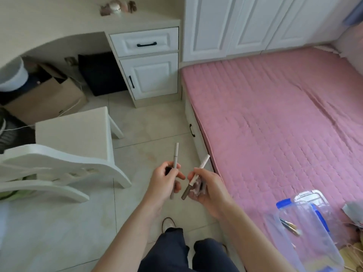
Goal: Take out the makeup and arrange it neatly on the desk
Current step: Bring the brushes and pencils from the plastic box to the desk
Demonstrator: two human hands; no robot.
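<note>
My left hand [164, 179] grips a thin white makeup pencil [175, 156] that points up and away. My right hand [207, 186] holds a second white pencil with a dark brown end [203, 162], tilted to the right, along with some small dark and clear items in the palm. Both hands hover over the tiled floor, close together. A clear plastic box with blue clips [306, 228] lies on the pink bed at lower right, with a few brushes [288, 226] inside. The cream desk [82, 18] is at upper left, far from both hands.
A white chair [64, 154] stands at left between me and the desk. White drawers [145, 44] sit under the desk's right end. A cardboard box [49, 97] and a black bin [100, 73] are under the desk. The pink bed [275, 118] fills the right side. Small ornaments [117, 6] rest on the desk.
</note>
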